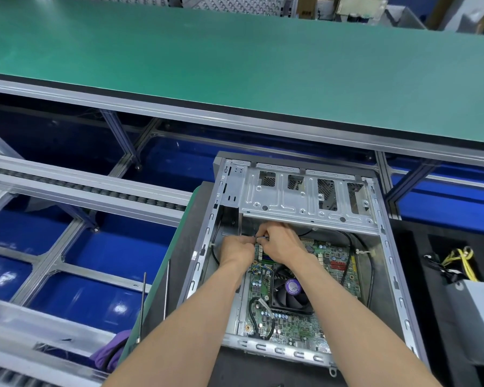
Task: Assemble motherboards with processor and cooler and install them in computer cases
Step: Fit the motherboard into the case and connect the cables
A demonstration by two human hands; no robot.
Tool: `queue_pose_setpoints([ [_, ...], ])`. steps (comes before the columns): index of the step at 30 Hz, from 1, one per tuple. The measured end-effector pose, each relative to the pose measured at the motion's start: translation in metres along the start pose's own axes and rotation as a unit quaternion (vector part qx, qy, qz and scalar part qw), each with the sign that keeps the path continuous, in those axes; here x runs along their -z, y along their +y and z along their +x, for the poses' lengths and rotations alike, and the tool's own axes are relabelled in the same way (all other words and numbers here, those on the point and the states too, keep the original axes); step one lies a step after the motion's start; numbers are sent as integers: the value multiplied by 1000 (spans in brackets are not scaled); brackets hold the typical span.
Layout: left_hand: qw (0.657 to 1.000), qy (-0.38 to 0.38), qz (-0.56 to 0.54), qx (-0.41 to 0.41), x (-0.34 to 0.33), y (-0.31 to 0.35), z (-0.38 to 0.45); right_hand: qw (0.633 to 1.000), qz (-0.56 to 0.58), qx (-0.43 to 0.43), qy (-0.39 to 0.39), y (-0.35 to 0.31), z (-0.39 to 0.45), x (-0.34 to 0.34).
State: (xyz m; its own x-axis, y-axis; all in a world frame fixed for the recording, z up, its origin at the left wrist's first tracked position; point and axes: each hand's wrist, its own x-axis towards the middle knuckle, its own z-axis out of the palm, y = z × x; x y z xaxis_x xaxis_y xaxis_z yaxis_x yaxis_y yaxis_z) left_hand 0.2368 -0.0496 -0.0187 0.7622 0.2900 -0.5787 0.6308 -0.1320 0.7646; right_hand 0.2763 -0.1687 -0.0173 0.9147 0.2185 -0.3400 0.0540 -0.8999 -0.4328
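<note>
An open grey computer case (386,247) lies on its side in front of me. Inside it sits a green motherboard (333,255) with a black cooler fan (289,291) bearing a purple label. Both hands reach into the case at the board's far left corner, just below the metal drive cage (291,196). My left hand (236,248) and my right hand (281,243) meet there, fingers curled, pinching a small cable connector (259,237) between them. Black cables (349,247) loop over the board.
A long green bench top (235,65) runs across above. Two long screwdrivers (143,305) lie on the mat left of the case, by a purple cloth (112,350). A power supply with yellow wires (464,263) sits on black foam at right. Aluminium roller rails (67,185) stand left.
</note>
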Motion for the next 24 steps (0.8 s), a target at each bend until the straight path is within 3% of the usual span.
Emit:
queue_pose_setpoints([
  [11, 991, 124, 57, 15, 9, 7, -6, 1000, -6, 0, -6, -2, 0, 0],
  [16, 974, 125, 183, -44, 15, 11, -18, 1000, -18, -2, -9, -6, -2, 3],
  [20, 914, 113, 378, -96, 12, 11, -30, 999, -28, 12, -12, -5, -10, 11],
  [24, 903, 46, 425, -48, 7, 12, -40, 999, -32, 37, 22, 0, -30, 15],
])
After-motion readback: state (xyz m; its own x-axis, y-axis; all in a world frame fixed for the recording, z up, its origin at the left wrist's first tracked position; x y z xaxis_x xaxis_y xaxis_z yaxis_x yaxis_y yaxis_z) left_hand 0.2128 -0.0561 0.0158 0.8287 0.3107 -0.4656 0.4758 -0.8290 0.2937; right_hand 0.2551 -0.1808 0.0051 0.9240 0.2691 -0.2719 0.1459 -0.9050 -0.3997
